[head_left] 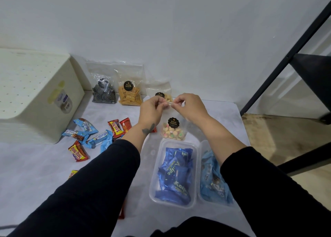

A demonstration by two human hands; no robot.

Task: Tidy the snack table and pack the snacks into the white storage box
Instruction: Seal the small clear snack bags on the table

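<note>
My left hand (152, 109) and my right hand (189, 106) both pinch the top edge of a clear bag of small pastel biscuits (173, 133), held upright above the table. The white storage box (35, 96) stands at the far left with its perforated lid on. Loose blue and red wrapped snacks (95, 134) lie scattered between the box and my left arm. Against the wall stand a bag of dark spiral biscuits (104, 93), a bag of yellow sticks (129, 95) and a third bag (163, 95), partly hidden behind my hands.
Two clear plastic tubs sit near me: one (174, 174) holds dark blue packets, the other (214, 179) light blue packets. A black metal frame (286, 57) rises at the right past the white table's edge (240, 114).
</note>
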